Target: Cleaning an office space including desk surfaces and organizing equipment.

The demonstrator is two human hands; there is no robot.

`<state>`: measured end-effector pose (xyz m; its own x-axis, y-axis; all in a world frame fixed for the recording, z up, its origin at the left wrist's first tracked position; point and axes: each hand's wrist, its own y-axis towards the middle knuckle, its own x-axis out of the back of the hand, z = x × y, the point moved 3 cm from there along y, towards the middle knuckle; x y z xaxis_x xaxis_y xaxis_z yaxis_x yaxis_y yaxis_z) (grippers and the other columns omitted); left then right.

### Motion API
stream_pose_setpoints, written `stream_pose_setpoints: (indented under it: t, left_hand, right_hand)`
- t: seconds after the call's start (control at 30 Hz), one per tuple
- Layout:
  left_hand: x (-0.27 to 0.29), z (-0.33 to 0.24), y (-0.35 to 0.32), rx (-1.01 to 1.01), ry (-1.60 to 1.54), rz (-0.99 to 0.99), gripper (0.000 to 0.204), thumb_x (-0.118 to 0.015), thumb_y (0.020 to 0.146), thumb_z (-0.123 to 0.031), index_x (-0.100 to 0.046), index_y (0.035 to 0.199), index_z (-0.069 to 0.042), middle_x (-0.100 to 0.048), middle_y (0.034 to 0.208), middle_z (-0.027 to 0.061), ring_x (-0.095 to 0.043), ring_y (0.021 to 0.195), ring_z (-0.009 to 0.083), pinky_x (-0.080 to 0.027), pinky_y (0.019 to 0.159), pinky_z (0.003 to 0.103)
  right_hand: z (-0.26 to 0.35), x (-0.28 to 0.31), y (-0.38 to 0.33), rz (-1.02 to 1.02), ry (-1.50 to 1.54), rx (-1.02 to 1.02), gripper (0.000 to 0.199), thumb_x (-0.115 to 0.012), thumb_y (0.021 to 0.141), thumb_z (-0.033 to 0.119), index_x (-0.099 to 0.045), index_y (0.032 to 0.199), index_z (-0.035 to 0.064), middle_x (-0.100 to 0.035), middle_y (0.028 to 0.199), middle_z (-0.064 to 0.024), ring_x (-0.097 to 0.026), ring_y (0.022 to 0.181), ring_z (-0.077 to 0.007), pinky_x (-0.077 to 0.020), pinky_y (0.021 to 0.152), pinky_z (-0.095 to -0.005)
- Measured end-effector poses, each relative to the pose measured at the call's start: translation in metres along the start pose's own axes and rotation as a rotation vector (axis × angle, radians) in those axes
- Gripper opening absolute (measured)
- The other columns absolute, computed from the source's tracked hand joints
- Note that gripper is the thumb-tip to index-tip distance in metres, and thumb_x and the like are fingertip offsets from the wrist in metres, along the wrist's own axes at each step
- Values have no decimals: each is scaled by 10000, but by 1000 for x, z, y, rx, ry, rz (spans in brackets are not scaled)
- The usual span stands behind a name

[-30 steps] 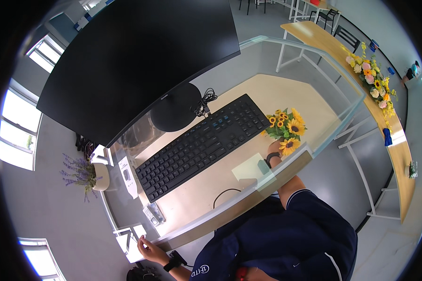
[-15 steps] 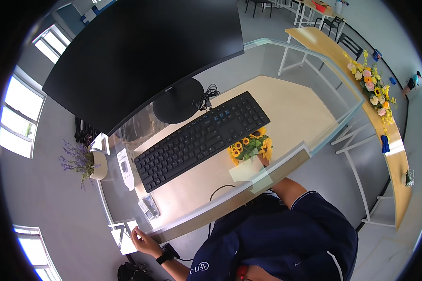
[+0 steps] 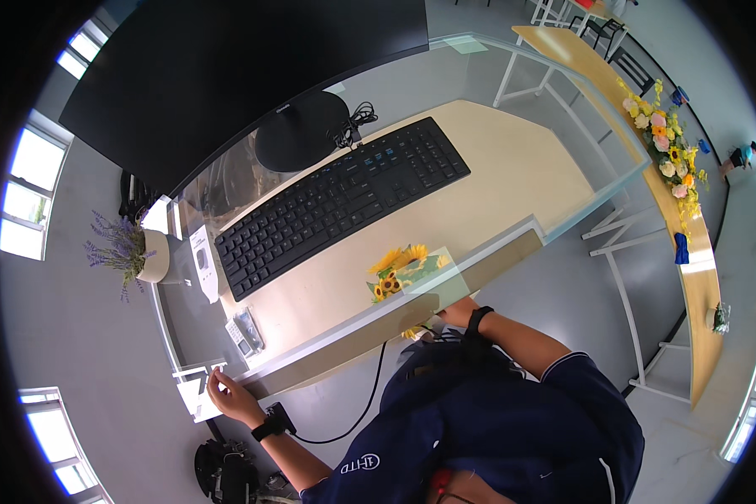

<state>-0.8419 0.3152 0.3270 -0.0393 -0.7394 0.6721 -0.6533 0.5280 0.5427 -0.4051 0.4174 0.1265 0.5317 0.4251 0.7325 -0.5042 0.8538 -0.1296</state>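
Observation:
A bunch of sunflowers [image 3: 395, 275] shows at the front edge of the desktop, partly seen through the glass rim [image 3: 353, 309], with some yellow petals below the edge. My right hand [image 3: 459, 312] is closed at the base of the sunflowers; the rim and a pale green patch hide part of its grip. At the desk's front left corner is my left hand [image 3: 235, 399], its fingers curled and thumb close to them beside the glass edge. What those fingertips grip, if anything, cannot be made out. A black keyboard [image 3: 344, 206] lies slantwise across the desktop.
Behind the keyboard stands a large black monitor [image 3: 235, 76] with a coiled cable [image 3: 357, 122] by its base. A white box [image 3: 203, 262], a bagged remote [image 3: 244, 333] and potted lavender [image 3: 151, 256] are at the left. A long table [image 3: 693, 294] with flowers stands right.
My right hand has drawn back toward my body with the sunflowers, which have shifted left and toward the front edge. My left hand's fingers have drawn closer together. The view has shifted slightly.

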Motion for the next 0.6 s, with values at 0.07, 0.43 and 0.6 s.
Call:
stream_pose_setpoints:
  t: [0.07, 0.43, 0.6]
  left_hand:
    - [0, -3, -2, -15, 26, -7, 187, -488, 842, -169, -583, 889, -15, -587, 860, 95, -543, 770, 213, -432, 636, 301]
    - [-2, 5, 1, -60, 81, -14, 253, -480, 827, -228, -590, 888, -9, -557, 995, 73, -520, 912, 225, -425, 747, 316]
    - [-6, 9, 3, -30, 77, -26, 257, -492, 810, -239, -603, 902, -25, -567, 986, 84, -527, 906, 237, -415, 779, 324]
  right_hand:
    - [6, 4, -12, -100, -99, 172, 256, -560, 695, 237, -598, 767, -6, -551, 813, -214, -524, 786, -354, -429, 710, -413]
    - [-16, -3, -128, 13, -84, 126, 248, -585, 698, 222, -595, 767, -16, -532, 774, -202, -530, 738, -340, -436, 665, -400]
    - [-35, 26, -206, -121, -2, -82, 281, -618, 662, 154, -540, 909, 43, -520, 723, -155, -534, 706, -300, -450, 626, -369]
